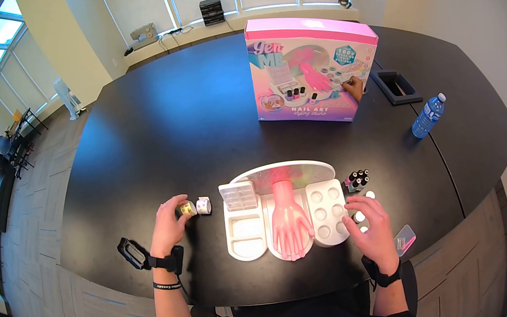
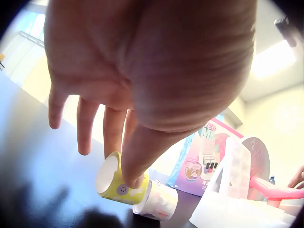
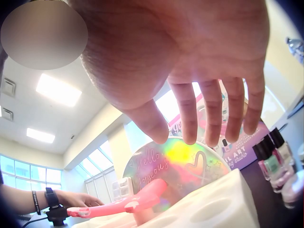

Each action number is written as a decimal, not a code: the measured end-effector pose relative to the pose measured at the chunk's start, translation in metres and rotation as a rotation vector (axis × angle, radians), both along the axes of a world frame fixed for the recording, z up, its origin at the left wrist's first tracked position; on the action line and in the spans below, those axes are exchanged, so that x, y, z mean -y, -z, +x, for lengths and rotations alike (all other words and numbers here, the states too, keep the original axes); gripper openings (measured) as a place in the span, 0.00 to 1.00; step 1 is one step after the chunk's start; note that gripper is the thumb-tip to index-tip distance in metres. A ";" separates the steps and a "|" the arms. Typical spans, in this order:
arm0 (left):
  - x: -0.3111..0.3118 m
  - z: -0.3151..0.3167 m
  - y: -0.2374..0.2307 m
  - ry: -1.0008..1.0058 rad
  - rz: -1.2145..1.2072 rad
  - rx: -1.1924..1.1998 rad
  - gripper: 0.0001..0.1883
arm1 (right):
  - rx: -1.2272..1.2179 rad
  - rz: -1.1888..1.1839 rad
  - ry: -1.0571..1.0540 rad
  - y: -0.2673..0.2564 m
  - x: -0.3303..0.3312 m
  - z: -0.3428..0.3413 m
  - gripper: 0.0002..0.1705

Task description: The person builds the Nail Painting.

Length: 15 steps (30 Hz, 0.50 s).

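My left hand (image 1: 169,227) pinches a yellow sticker roll (image 2: 113,182) between thumb and fingers, left of the nail art station. A white patterned sticker roll (image 1: 203,205) stands right beside it. The white station tray (image 1: 246,251) bears a pink model hand (image 1: 287,219) in the middle, with a mirror (image 3: 185,159) behind it reading "Hello gorgeous". My right hand (image 1: 375,229) is held over the tray's right edge, fingers spread and holding nothing. Partly under it are small white pots (image 1: 358,216). Several nail polish bottles (image 1: 355,180) stand just beyond.
A pink and purple nail art box (image 1: 312,71) stands at the back of the dark table. To its right are a table socket opening (image 1: 396,86) and a blue water bottle (image 1: 429,116). A small clear case (image 1: 404,239) lies near the front right edge.
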<state>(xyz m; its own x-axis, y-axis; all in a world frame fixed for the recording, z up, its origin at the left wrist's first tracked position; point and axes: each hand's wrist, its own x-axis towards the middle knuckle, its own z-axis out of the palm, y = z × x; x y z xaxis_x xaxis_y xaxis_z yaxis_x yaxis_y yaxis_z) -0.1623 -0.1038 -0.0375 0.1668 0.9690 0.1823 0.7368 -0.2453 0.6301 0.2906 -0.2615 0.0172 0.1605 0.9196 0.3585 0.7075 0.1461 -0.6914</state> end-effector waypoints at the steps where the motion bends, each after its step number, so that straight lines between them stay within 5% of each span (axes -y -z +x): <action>1: 0.003 0.003 -0.005 0.000 -0.001 0.000 0.23 | -0.006 -0.004 0.003 0.000 0.000 0.000 0.15; 7: 0.015 0.020 -0.037 -0.062 0.098 -0.032 0.17 | -0.004 0.014 0.007 0.002 0.000 0.001 0.14; 15: 0.038 0.051 -0.054 0.099 0.105 0.151 0.15 | -0.002 0.017 0.016 0.002 0.002 0.001 0.14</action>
<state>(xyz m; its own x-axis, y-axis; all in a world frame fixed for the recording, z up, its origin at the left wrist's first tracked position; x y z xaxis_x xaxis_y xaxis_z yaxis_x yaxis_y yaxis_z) -0.1116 -0.1415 0.0169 0.2229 0.9238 0.3114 0.6049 -0.3816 0.6989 0.2919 -0.2637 0.0153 0.1755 0.9109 0.3733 0.7085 0.1464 -0.6904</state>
